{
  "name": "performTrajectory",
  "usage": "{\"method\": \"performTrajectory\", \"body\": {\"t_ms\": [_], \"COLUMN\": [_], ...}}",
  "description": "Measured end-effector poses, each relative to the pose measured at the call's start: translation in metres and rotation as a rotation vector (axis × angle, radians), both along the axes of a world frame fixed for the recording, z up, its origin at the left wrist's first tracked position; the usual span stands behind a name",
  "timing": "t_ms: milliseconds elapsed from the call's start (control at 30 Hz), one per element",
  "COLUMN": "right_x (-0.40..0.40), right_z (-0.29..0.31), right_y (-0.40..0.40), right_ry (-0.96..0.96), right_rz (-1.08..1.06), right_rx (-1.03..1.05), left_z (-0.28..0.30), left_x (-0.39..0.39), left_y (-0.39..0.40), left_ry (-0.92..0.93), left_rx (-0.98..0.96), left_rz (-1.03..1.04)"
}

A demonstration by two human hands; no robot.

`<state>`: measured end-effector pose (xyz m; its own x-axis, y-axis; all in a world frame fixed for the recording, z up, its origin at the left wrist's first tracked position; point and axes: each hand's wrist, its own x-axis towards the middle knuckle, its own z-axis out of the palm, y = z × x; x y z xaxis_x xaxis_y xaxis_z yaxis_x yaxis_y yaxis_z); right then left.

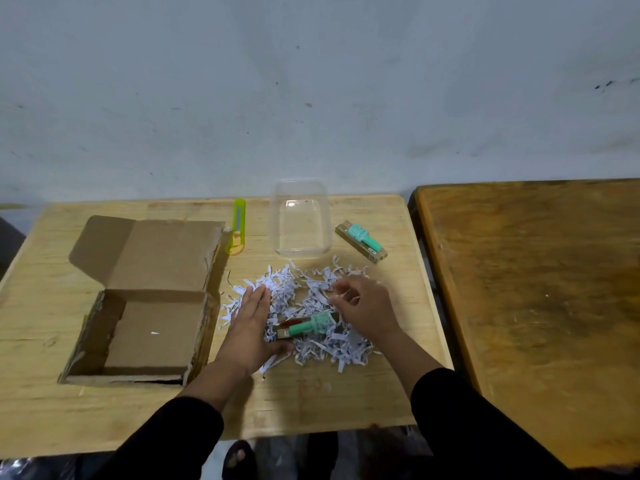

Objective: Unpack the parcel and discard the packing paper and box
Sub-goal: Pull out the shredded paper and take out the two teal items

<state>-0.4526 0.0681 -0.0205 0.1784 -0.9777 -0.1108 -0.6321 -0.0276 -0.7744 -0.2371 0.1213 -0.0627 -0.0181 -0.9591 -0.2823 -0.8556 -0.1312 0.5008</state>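
An open cardboard box point(152, 323) lies on the left of the light wooden table point(311, 393), flap raised, with only a scrap inside. A heap of shredded white paper point(311, 299) covers the table's middle. In the heap lies a green-capped item on a brown card point(306, 327). My left hand point(251, 323) rests flat on the heap's left side, fingers extended, holding nothing. My right hand point(363, 306) hovers over the right side with fingers curled loosely among the shreds. A second green item on a card point(362, 240) lies further back on the right.
A clear plastic tub point(301, 223) stands behind the shreds. A yellow-green utility knife point(237, 226) lies between the tub and the box. A darker wooden table point(536, 306) adjoins on the right. A wall rises behind. My foot point(239, 459) shows below the table edge.
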Motion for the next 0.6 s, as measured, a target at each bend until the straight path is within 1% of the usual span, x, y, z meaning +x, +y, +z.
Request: {"method": "performTrajectory", "body": {"t_ms": [100,267,400,467,600], "right_x": [0.003,-0.005,-0.011,-0.012,-0.008], "right_z": [-0.002,-0.003,-0.002,-0.002,-0.002], "right_y": [0.012,0.02,0.024,0.025,0.024], "right_ry": [0.077,0.172,0.304,0.327,0.314], "right_rz": [0.139,0.182,0.269,0.274,0.253], "right_rx": [0.07,0.073,0.069,0.034,-0.022], "left_z": [-0.001,-0.001,-0.001,-0.001,-0.003], "left_x": [-0.001,-0.001,0.0,0.0,0.001], "left_y": [-0.001,-0.002,-0.003,-0.004,-0.004], "left_ry": [-0.005,-0.005,-0.004,-0.013,-0.018], "left_rx": [0.007,0.014,0.006,0.004,0.003], "left_rz": [0.002,0.007,-0.011,-0.017,-0.021]}}
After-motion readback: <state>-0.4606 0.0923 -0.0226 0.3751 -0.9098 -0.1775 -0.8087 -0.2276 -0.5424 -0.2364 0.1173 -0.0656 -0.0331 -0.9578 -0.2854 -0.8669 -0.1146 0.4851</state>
